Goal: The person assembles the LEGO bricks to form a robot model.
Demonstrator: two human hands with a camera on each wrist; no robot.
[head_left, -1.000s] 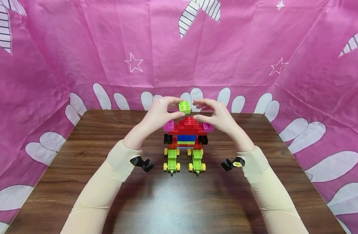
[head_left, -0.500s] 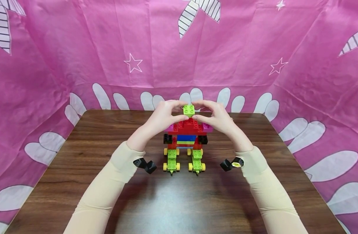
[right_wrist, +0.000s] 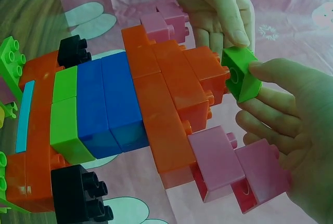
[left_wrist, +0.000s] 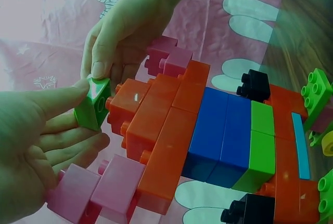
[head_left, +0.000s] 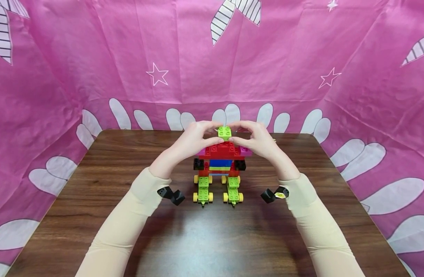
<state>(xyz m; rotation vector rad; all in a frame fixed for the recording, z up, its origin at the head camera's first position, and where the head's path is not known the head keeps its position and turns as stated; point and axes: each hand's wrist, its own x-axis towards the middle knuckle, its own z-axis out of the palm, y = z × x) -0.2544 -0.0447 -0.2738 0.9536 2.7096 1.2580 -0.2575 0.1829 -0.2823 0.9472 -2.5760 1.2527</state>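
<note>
A lime-green building brick [head_left: 224, 133] is at the top of a figure built from toy bricks [head_left: 221, 154]. My left hand [head_left: 198, 136] pinches the brick from its left side, thumb in front and fingers behind. From the other side my right hand [head_left: 255, 136] pinches it too. Both wrist views show the green brick [left_wrist: 92, 103] tilted, its hollow underside partly visible, right at the studs of the top red brick [right_wrist: 208, 70]. Pink bricks [right_wrist: 216, 154] form the shoulders, below and close to my fingers.
The figure has a blue and green middle [head_left: 220, 164], black side bricks [head_left: 240, 165] and green wheeled bases [head_left: 203, 194] with yellow wheels. It stands on a brown wooden table [head_left: 212, 238]. A pink patterned cloth [head_left: 198, 57] hangs behind and at both sides.
The left hand has carried the green brick rightward and down to the figure's top. The right hand, apart from the brick one second ago, now grips it as well.
</note>
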